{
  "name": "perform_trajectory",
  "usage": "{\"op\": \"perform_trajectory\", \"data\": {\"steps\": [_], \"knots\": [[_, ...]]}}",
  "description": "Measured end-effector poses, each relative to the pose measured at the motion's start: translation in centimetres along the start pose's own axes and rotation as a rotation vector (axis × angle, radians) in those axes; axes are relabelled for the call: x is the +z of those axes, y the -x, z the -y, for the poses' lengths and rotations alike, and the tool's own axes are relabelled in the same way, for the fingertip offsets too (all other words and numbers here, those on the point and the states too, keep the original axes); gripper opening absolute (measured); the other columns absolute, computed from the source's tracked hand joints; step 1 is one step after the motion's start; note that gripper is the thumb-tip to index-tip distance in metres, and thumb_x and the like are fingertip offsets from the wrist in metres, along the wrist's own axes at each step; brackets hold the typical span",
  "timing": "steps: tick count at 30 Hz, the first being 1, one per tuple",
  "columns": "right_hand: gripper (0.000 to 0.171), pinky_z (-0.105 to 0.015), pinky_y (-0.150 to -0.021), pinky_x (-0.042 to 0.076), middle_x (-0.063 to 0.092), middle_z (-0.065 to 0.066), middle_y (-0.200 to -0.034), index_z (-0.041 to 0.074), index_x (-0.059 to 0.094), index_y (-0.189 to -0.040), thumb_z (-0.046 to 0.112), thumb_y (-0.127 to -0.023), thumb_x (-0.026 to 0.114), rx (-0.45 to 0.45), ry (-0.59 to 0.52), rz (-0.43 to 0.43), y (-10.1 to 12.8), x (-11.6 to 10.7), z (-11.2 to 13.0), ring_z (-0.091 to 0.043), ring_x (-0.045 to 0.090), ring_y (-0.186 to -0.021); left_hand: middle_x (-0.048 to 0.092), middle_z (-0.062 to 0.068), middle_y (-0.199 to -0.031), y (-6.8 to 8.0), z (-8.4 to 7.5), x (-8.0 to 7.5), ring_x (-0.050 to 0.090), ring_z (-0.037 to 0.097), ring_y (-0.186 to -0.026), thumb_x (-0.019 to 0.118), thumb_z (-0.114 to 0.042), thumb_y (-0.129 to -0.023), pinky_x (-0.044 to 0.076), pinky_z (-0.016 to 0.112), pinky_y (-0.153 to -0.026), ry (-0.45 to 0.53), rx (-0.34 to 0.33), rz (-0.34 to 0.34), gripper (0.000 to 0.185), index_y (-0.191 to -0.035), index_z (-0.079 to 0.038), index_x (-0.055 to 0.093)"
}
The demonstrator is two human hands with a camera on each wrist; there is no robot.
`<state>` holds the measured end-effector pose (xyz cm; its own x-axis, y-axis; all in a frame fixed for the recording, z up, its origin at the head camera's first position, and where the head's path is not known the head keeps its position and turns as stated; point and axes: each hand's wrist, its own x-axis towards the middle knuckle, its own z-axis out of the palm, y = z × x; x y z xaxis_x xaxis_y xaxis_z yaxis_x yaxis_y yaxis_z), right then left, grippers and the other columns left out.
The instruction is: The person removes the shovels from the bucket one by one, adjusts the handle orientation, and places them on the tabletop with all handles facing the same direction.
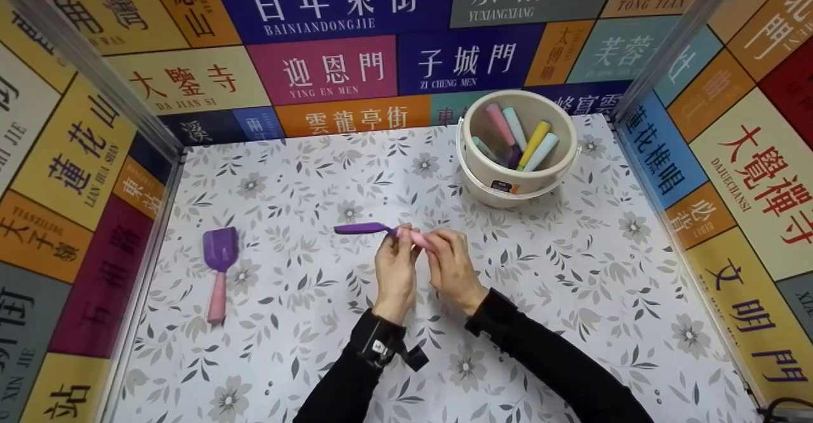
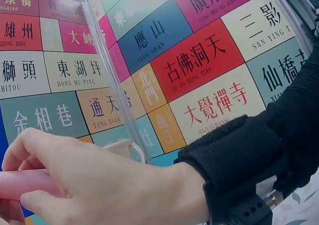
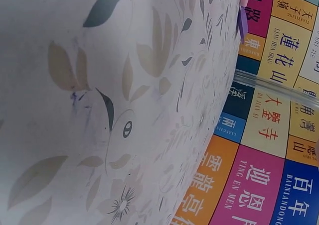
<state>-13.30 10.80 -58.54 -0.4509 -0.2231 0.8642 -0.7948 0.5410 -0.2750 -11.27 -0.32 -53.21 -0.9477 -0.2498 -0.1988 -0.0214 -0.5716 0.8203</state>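
The purple-and-pink toy spade [image 1: 381,230] is held just above the middle of the table [image 1: 571,270], its pink handle pinched between the curled fingers of the left hand [image 1: 395,269] and the right hand [image 1: 452,269], both grips closed on it and touching each other, the purple blade sticking out toward nine o'clock. A second purple shovel [image 1: 219,270] lies flat on the table well apart at nine o'clock. A cream bucket [image 1: 516,150] of pastel tool handles stands at one o'clock.
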Motion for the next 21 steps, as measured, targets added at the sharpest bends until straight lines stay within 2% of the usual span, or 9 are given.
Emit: {"op": "perform_trajectory", "data": {"steps": [6,11,16,21], "knots": [[0.029,-0.04,-0.089,0.051,0.059,-0.019,-0.111,-0.009,0.061,-0.12,-0.005,-0.091,0.06,-0.007,-0.025,0.052,-0.2,-0.6,0.1,-0.032,0.057,-0.101,0.066,0.008,-0.104,0.0,0.0,-0.3,0.066,0.011,-0.097,0.047,0.001,-0.109,0.057,0.039,-0.107,-0.058,0.058,0.014,0.026,-0.123,0.022,0.054],[0.038,-0.041,-0.093,0.054,0.061,-0.021,-0.114,-0.008,0.061,-0.121,0.001,-0.084,0.068,-0.01,-0.013,0.14,-0.4,-2.2,-0.2,-0.033,0.06,-0.104,0.068,0.02,-0.112,-0.1,-0.7,-0.9,0.069,0.019,-0.105,0.049,-0.001,-0.108,0.056,0.04,-0.109,-0.157,0.086,0.023,0.026,-0.124,0.019,0.057],[0.036,-0.045,-0.09,0.055,0.065,-0.021,-0.113,-0.006,0.063,-0.119,0.019,-0.094,0.069,-0.052,0.048,0.203,-0.6,-4.4,-1.3,-0.035,0.063,-0.101,0.068,0.032,-0.117,-0.7,-1.6,-1.8,0.069,0.015,-0.103,0.052,0.0,-0.107,0.059,0.033,-0.102,-0.27,0.122,0.033,0.027,-0.124,0.02,0.059],[0.04,-0.048,-0.089,0.054,0.066,-0.021,-0.114,-0.005,0.064,-0.122,0.028,-0.099,0.066,-0.04,0.091,0.297,-0.6,-7.2,-2.6,-0.037,0.064,-0.101,0.07,0.027,-0.111,-1.4,-2.8,-3.1,0.07,0.019,-0.102,0.056,-0.003,-0.106,0.06,0.028,-0.094,-0.432,0.149,0.048,0.025,-0.121,0.017,0.063]]}}
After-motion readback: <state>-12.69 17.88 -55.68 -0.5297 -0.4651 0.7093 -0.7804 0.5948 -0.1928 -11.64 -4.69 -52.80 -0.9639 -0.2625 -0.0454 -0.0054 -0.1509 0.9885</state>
